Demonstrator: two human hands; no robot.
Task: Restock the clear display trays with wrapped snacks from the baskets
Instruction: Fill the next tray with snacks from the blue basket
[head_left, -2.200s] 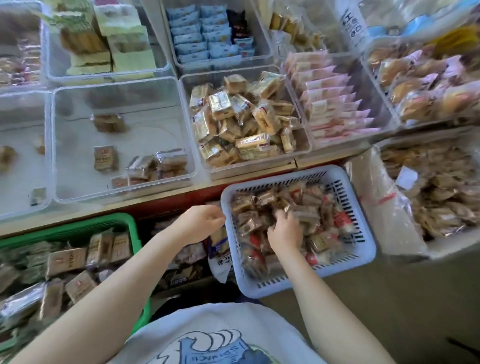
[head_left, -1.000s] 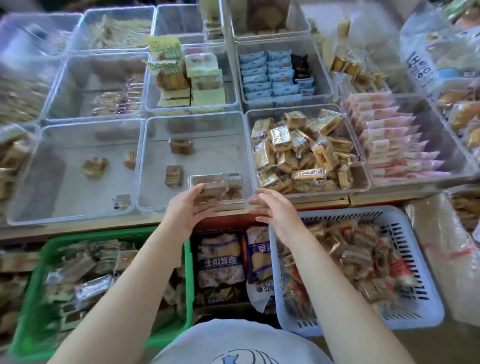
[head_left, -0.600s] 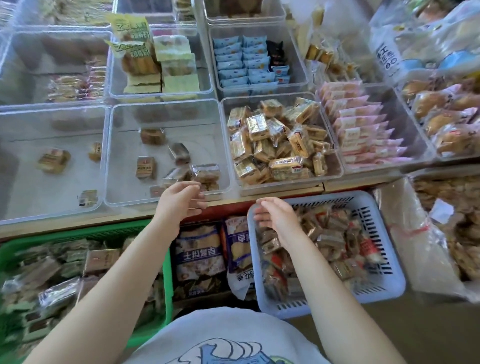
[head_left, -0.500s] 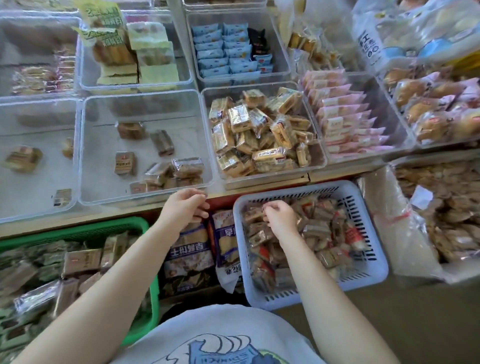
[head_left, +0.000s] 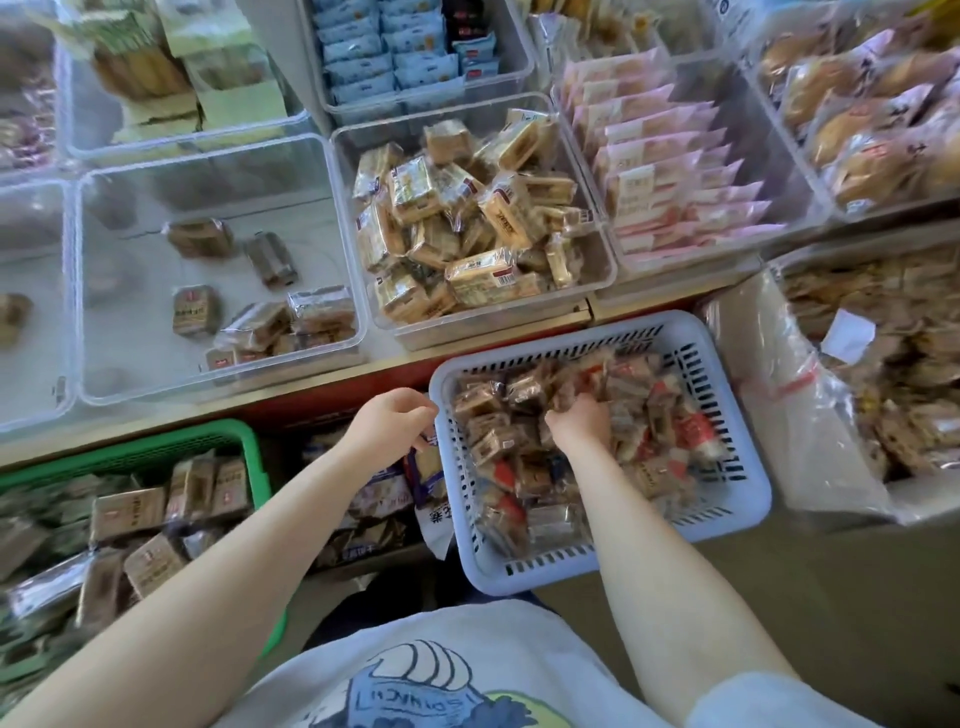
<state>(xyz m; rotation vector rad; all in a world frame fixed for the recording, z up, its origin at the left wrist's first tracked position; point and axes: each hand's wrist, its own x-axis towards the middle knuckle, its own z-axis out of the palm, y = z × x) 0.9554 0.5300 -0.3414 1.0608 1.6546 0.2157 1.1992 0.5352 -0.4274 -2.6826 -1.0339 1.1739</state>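
A pale blue slotted basket (head_left: 737, 499) full of brown wrapped snacks (head_left: 498, 441) stands below the shelf edge. My right hand (head_left: 579, 415) is dug into the pile, its fingers curled round a few wrapped snacks. My left hand (head_left: 389, 426) hovers at the basket's left corner with fingers loosely curled and nothing visible in them. Above it, a clear display tray (head_left: 130, 332) holds only a few brown snacks, mostly at its front right. The neighbouring clear tray (head_left: 605, 260) is heaped with golden wrapped snacks.
A green basket (head_left: 156, 441) of wrapped bars sits at the lower left. Printed snack bags (head_left: 379, 499) lie between the two baskets. A large plastic-lined box (head_left: 779, 395) of snacks stands at the right. More clear trays with pink (head_left: 670, 171) and blue packs (head_left: 384, 57) fill the back.
Both hands were at the front of the sparse clear tray, which gained snacks. They drew back down; my right hand went into the blue basket and closed on snacks.
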